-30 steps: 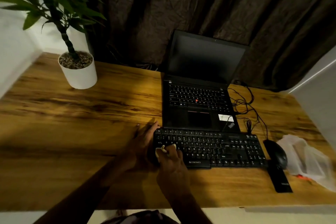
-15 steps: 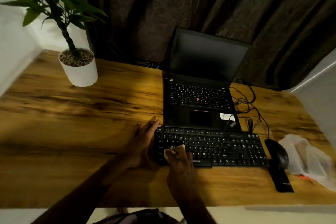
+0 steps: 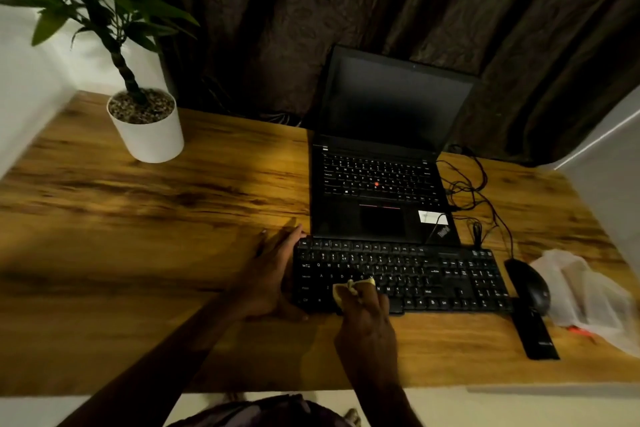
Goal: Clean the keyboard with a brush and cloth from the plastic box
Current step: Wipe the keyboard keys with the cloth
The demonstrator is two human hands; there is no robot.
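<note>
Right hand pinches the cloth on the keyboard; keys right of it probably await wiping; left hand, fingers straight, braces.

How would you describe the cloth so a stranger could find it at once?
Find the open laptop on the desk; a black keyboard lies before it. On its left half, the right hand grips a cloth, the only pale thing among dark keys.
</note>
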